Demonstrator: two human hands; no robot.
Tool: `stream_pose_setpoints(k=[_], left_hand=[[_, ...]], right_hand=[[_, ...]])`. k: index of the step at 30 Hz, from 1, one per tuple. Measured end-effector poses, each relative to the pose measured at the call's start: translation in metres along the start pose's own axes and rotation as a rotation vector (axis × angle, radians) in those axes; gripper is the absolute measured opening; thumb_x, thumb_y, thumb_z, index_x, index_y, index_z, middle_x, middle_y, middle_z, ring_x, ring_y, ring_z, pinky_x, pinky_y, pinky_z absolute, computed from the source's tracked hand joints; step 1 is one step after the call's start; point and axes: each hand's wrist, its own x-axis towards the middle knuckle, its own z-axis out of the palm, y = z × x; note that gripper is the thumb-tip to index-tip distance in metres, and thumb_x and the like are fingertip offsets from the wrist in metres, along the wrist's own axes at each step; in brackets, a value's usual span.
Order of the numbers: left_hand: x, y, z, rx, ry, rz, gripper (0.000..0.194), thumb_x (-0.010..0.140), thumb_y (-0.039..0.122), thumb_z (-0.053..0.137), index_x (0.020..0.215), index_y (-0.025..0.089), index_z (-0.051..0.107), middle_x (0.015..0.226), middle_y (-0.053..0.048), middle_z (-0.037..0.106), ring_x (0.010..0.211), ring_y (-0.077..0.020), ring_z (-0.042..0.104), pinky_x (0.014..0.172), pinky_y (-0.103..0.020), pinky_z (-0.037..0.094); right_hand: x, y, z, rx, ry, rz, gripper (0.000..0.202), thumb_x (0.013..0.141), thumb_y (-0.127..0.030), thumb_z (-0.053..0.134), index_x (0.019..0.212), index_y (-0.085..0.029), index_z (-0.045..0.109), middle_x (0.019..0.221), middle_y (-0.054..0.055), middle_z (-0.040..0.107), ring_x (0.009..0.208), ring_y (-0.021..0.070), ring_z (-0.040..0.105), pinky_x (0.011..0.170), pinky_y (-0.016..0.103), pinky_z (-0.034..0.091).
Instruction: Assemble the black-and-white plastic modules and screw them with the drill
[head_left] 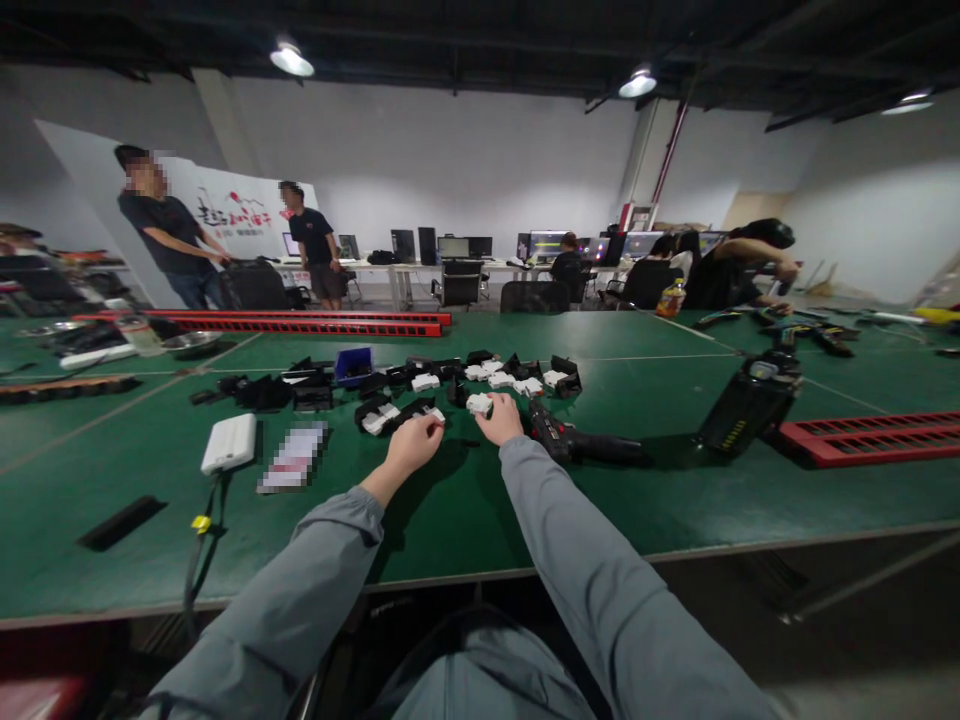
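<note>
**Grey sleeves (600,550) reach over a green tabletop (465,520), with both bare hands at small white plastic parts**

Just ahead, near twelve o'clock, the right hand (501,420) pinches a chunky white plastic part (478,403) between thumb and fingers, above the tabletop. To its left, the left hand (411,445) has thumb and fingers pressed together at the right end of an elongated black plastic housing (411,413) with white pieces in it; whether they grip it, I cannot tell. Another black housing with a white insert (380,417) lies just beside it.

Beyond the hands, from eleven to one o'clock, runs a loose row of black plastic housings (313,397) and white pieces (501,380), with a small blue open bin (354,370) among them. A black power tool with red markings (551,430) lies at one o'clock, near the right hand. Around two o'clock are a bulky black device with yellow marks (739,410) and a red slotted rail (885,437).

At ten o'clock sit a white rounded box (230,443) and a pale flat rectangle (294,457), blurred by pixels. Long red slotted rails (300,322) cross the far side at eleven o'clock. A person in black (724,278) leans in at one o'clock.
</note>
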Motion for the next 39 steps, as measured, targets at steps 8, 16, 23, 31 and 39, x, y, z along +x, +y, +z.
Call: stream_pose_setpoints(k=[8,16,23,31,39], left_hand=[[-0.001,0.0,-0.001,0.002,-0.004,0.005,0.023,0.085,0.029,0.048,0.088,0.025,0.071,0.085,-0.004,0.073,0.077,-0.019,0.065,0.068,-0.026,0.042],[-0.004,0.006,-0.006,0.035,-0.002,0.009,0.024,0.087,0.03,0.047,0.091,0.025,0.07,0.084,-0.004,0.072,0.076,-0.0192,0.064,0.065,-0.026,0.041],[0.033,0.022,-0.006,0.273,0.145,0.12,0.028,0.086,0.028,0.046,0.109,0.022,0.061,0.106,-0.008,0.068,0.094,-0.0234,0.062,0.069,-0.029,0.043],[0.091,0.035,0.032,0.515,0.079,0.024,0.042,0.085,0.046,0.046,0.093,0.01,0.066,0.097,-0.022,0.066,0.105,-0.0362,0.055,0.078,-0.041,0.045],[0.1,0.047,0.03,0.481,0.183,0.08,0.025,0.086,0.028,0.044,0.093,0.014,0.063,0.098,-0.017,0.064,0.104,-0.0324,0.055,0.084,-0.04,0.043]], right_hand=[[0.026,0.0,0.016,-0.053,-0.122,0.106,0.068,0.068,-0.057,0.07,0.123,-0.02,0.054,0.126,0.017,0.053,0.121,0.0342,0.044,0.1,0.048,0.03],[0.009,0.0,-0.009,0.865,0.016,0.415,0.06,0.068,-0.056,0.069,0.114,-0.02,0.055,0.111,0.011,0.061,0.103,0.0234,0.059,0.085,0.034,0.046],[-0.01,-0.007,-0.021,1.351,-0.107,0.565,0.059,0.089,-0.067,0.026,0.097,-0.018,0.057,0.077,0.006,0.066,0.065,0.0172,0.067,0.055,0.027,0.051],[-0.008,-0.005,-0.012,1.475,-0.136,0.598,0.048,0.088,-0.063,0.042,0.092,-0.018,0.058,0.069,0.003,0.063,0.052,0.0141,0.063,0.039,0.02,0.04],[-0.009,-0.008,-0.01,1.427,-0.144,0.532,0.045,0.091,-0.057,0.042,0.098,-0.017,0.059,0.071,0.002,0.063,0.055,0.0148,0.063,0.041,0.02,0.039]])
